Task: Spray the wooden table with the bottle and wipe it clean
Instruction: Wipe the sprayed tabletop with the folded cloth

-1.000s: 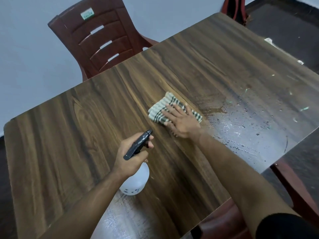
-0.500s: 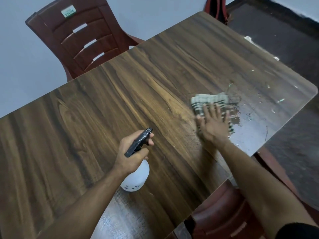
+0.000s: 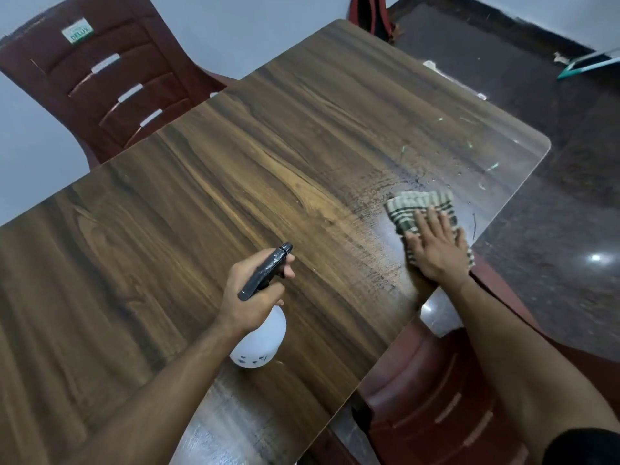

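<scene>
Maroon chair (image 3: 110, 82) at eleven o'clock behind the wooden table (image 3: 268, 156), second chair (image 3: 432, 397) at five, left hand (image 3: 251, 293) gripping the spray bottle (image 3: 260, 344) mid-table, right hand (image 3: 436, 250) flat on the striped cloth (image 3: 416, 209), now nearer the three o'clock edge than before, droplets (image 3: 469, 156) beyond.

Two chairs (image 3: 110, 78) (image 3: 432, 391), one table (image 3: 235, 182), one bottle (image 3: 260, 344), one cloth (image 3: 419, 209).

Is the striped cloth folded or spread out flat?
Folded: the striped cloth shows doubled layered edges under the right hand, which presses it flat on the table.
</scene>
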